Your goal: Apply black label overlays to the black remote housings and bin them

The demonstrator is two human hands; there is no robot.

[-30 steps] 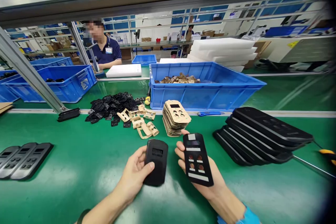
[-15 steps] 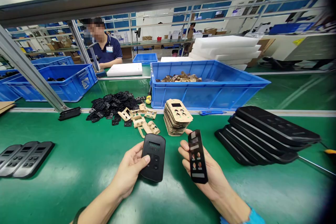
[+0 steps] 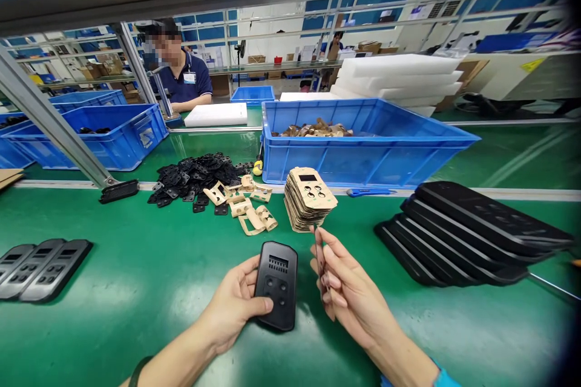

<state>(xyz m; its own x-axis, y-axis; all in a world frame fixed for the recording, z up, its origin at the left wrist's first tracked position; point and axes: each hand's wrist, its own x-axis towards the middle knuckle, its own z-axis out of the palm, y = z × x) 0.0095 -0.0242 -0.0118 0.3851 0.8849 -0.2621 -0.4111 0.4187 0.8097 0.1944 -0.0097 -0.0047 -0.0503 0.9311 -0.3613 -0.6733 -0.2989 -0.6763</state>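
Note:
My left hand [image 3: 238, 296] grips a black plastic housing [image 3: 278, 284] by its left edge, thumb across the front. The housing has a small window near its top and several round dimples below. To its right, my right hand [image 3: 347, 284] pinches a thin dark panel [image 3: 319, 254], now turned nearly edge-on to me. The two pieces are apart. Just beyond my hands stands a stack of tan, paper-backed panels [image 3: 311, 196] with holes. Crumpled tan backing papers [image 3: 249, 217] lie left of it, against a heap of small black pads [image 3: 195, 178].
Stacked black housings [image 3: 472, 230] sit at the right, several grey-black ones [image 3: 59, 272] at the left. Behind are a blue bin [image 3: 363, 157] of brown scraps, a blue utility knife [image 3: 370, 192] and a screwdriver [image 3: 258, 166]. A co-worker [image 3: 188, 75] sits across the bench.
The dark panel has rotated from face-on to almost edge-on in my right hand. My left hand has brought the housing slightly right and toward me.

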